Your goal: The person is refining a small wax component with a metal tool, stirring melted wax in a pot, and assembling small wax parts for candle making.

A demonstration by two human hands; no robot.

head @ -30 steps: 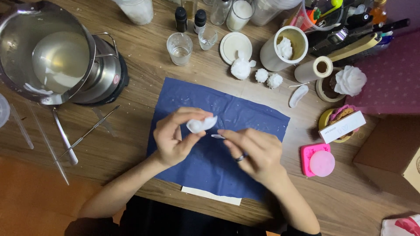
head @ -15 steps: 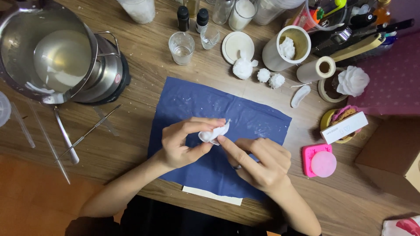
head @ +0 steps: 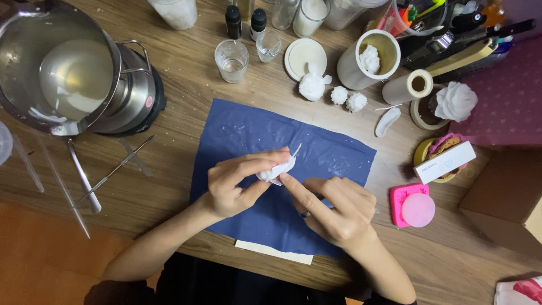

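My left hand (head: 237,183) pinches a small white wax piece (head: 278,169) with a thin wick sticking up from it, held just above a dark blue sheet (head: 243,133) on the wooden table. My right hand (head: 336,209) lies beside it on the sheet, index finger stretched out and touching the underside of the wax piece. A ring shows on one right finger. Whether the right hand holds a tool is hidden by its curled fingers.
A steel pot of pale wax (head: 62,70) sits on a heater at far left, with metal tools (head: 107,175) below it. Small glasses (head: 231,59), white wax flowers (head: 313,87), a cream mug (head: 367,68), tape roll (head: 406,86) and pink mould (head: 412,206) surround the sheet. Cardboard box (head: 505,197) at right.
The wax piece has shifted slightly right and been turned in my left fingers. My right hand moved in from the right, and its index finger now presses the piece.
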